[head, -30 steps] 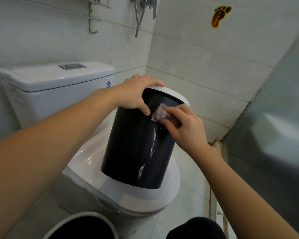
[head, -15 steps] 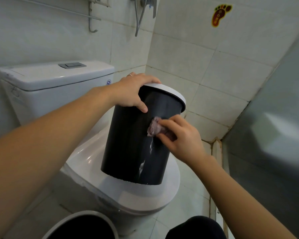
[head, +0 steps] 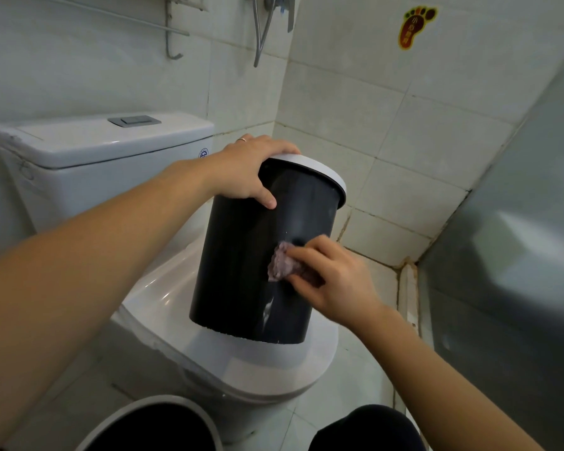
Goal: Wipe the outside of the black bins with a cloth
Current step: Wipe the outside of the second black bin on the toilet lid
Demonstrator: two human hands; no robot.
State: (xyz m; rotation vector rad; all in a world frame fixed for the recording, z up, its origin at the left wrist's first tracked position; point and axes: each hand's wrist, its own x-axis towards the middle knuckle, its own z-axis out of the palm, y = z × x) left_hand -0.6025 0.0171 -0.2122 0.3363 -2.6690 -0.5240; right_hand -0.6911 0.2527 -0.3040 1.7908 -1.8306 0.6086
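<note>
A black bin (head: 241,262) with a white rim stands tilted on the closed toilet lid (head: 274,369). My left hand (head: 251,170) grips its top rim, thumb on the black wall. My right hand (head: 332,281) holds a small crumpled purplish cloth (head: 282,260) and presses it against the bin's side, about halfway down. Pale streaks run down the wall below the cloth. A second black bin (head: 150,424) with a white rim shows at the bottom edge, only its top visible.
The white toilet tank (head: 95,151) stands behind at the left. Tiled walls close the corner at the back, with a shower hose (head: 262,34) hanging above. A grey glass panel (head: 518,255) rises at the right. My dark-clothed knee (head: 365,431) is at the bottom.
My right hand has slid the cloth down the bin's side from near the rim to mid-height. The left hand stays on the rim, and the bin has tilted slightly.
</note>
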